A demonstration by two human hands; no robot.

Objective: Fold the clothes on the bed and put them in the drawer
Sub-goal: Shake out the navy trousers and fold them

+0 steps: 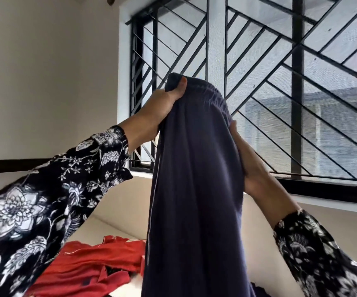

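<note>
Dark navy pants (194,179) with a gathered elastic waistband hang full length in front of me, held up high against the window. My left hand (162,103) pinches the waistband's left end, thumb on the front. My right hand (246,159) grips the right edge a little lower, most of its fingers hidden behind the cloth. A red garment (96,266) lies crumpled on the cream bed (261,239) below, at lower left. No drawer is in view.
A large window with a black diagonal grille (280,82) fills the wall ahead, its sill just beyond the bed. A plain beige wall (44,71) stands to the left with a dark rail low on it.
</note>
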